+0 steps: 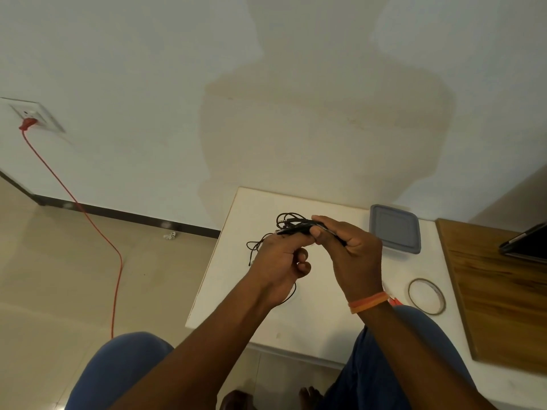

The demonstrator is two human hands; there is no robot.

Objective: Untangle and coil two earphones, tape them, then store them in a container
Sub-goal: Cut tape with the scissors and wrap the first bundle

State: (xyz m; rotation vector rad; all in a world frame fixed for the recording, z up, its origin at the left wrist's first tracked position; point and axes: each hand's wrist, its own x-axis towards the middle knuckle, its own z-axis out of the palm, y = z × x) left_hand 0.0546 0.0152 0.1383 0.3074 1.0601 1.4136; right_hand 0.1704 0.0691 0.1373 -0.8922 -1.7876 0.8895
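head view: the left hand [278,261] and the right hand [353,253] are raised close together above the white desk [266,315], fingertips nearly meeting. both are clamped on a bundle of black earphones [299,226]: the left hand pinches one end between thumb and forefinger with its other fingers curled in, and the right hand curls its fingers and thumb round the other end. tangled loops of wire stand up just beyond the fingers, and loose strands hang down to the left and under the left hand toward the desk. whether this is one earphone or two cannot be told. an orange wristband [368,301] sits on the right wrist.

on the desk, far right of the hands, lies a grey container [395,229] with its lid on. nearer, to the right, a roll of tape [426,295] lies flat, with something small and red just to its left, partly hidden by the wrist. a wooden board [500,291] lies at the right edge with a dark flat device [525,242] on its far end.

far left, a red cable [97,232] runs from a wall socket [34,116] down across the tiled floor [74,276].
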